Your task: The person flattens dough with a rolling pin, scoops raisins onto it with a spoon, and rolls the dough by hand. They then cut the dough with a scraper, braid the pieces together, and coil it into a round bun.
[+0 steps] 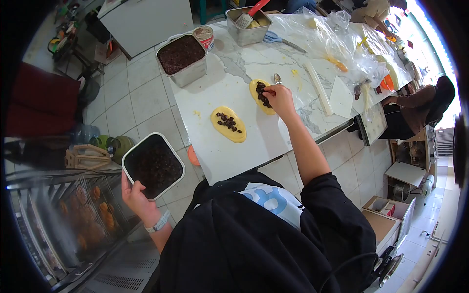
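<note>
My left hand [138,198] grips the lower left rim of a white-edged square container [154,167] of dark pieces, held off the table's left side. On the white marble-patterned table [220,168] lie two flat yellow dough ovals. The nearer dough oval [237,135] has dark pieces scattered along its middle. Over the farther dough oval [255,89], my right hand [278,100] has its fingertips pinched at a row of dark pieces; whatever is between them is too small to make out. A spoon [277,78] lies just beyond that hand.
Farther back stand a metal tin of dark filling [183,58], a small can [204,38] and a metal container with a red-handled tool [248,31]. Scissors [283,41], a long white strip [318,89] and plastic bags [332,36] lie rightward. Another person [415,107] is at the right.
</note>
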`<state>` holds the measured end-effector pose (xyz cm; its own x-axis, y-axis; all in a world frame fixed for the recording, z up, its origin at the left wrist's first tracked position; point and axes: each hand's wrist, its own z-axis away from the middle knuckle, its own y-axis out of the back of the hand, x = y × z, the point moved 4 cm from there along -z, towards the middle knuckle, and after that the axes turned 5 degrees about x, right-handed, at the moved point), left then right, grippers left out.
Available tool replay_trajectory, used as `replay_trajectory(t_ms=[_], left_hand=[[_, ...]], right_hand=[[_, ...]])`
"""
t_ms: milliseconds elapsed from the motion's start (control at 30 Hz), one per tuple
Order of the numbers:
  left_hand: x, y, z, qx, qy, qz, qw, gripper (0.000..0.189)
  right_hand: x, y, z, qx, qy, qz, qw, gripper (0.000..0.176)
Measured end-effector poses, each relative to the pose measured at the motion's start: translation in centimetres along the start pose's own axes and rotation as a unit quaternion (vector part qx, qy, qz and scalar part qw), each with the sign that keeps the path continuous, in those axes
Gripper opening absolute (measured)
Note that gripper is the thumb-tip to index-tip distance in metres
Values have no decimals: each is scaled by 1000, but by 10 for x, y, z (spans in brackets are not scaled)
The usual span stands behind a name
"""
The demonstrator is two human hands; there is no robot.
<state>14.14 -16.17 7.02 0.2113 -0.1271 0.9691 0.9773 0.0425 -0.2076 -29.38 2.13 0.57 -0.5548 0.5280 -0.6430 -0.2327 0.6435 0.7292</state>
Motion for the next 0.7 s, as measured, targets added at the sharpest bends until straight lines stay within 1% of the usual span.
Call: replay_trajectory(t_ms=[100,233,300,333,400,433,500,533,600,633,700], left_hand=[[0,1,-2,1,3,-6,1000,70],[-2,-2,-1,-3,3,7,1000,70],[-5,2,-3,-1,-1,-12,1000,70],[-4,2,-3,0,-1,-12,1000,70],[-5,2,-3,2,5,-3,1000,70],[-5,3,-4,2,6,-3,1000,70],[-6,3,-5,-3,4,1,1000,70],[-5,3,-4,-3,5,1,1000,70],[-3,1,-3,1,5,2,1000,71],[-4,2,-4,0,5,2,1000,71],[-7,5,-6,-2,13,-2,1000,71]], right_hand=[[-11,8,-6,15,-15,-41,999,17],[-15,8,-10,16,-11,-52,998,15],[-12,7,-10,8,-46,-54,997,18],[-16,8,-7,7,-46,-54,997,18],[-28,9,-2,-28,-6,52,998,22],[-23,5,0,-28,-7,52,998,22],[-12,-1,4,15,52,40,998,26],[-13,1,3,14,52,40,998,26],[-7,5,-1,-8,-33,-27,999,26],[-5,6,-3,-8,-34,-26,999,26],[3,4,-7,-53,-89,-29,994,28]])
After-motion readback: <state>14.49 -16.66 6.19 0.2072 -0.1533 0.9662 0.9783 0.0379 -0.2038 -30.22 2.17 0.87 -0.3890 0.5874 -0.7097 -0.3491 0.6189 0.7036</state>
